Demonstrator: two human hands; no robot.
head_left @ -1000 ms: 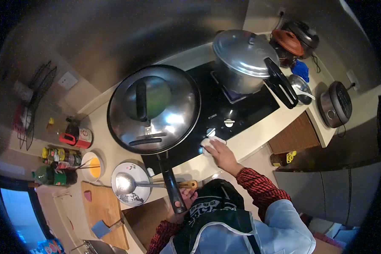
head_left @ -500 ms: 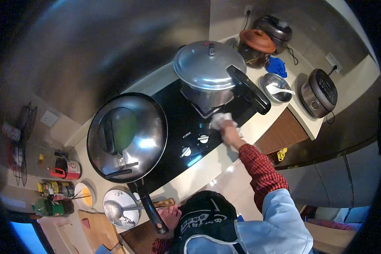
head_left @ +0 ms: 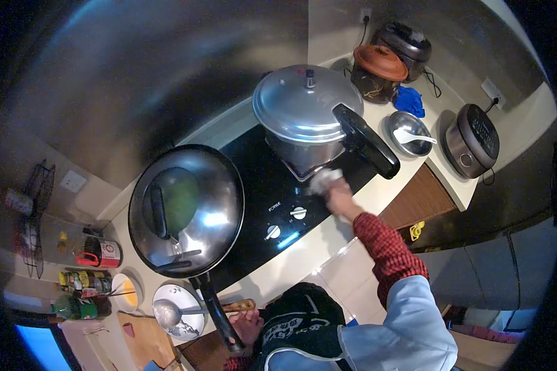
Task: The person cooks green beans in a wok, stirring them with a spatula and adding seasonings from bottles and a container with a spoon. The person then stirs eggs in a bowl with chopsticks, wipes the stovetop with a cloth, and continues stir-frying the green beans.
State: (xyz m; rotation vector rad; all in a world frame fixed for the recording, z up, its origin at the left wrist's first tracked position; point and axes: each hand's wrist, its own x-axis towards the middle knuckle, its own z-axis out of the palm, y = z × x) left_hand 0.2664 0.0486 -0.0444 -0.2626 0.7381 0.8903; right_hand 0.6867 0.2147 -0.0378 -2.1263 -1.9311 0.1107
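Left hand (head_left: 246, 326) near counter (head_left: 309, 247) edge, beside wooden ladle handle (head_left: 238, 305); finger state cannot be told. Right hand (head_left: 340, 199) closed around white cloth (head_left: 323, 180), motion-blurred, on black glass cooktop (head_left: 254, 179). Cloth lies just in front of pressure cooker (head_left: 306, 111), right of lidded wok (head_left: 220, 198). Farther: lidded clay pot (head_left: 377, 77).

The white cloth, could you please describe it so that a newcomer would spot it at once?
Find the black stove, then the silver pot on it. Just below the pot in the picture, the right hand holds the cloth. Unlike the blue bundle, it is white and in hand.
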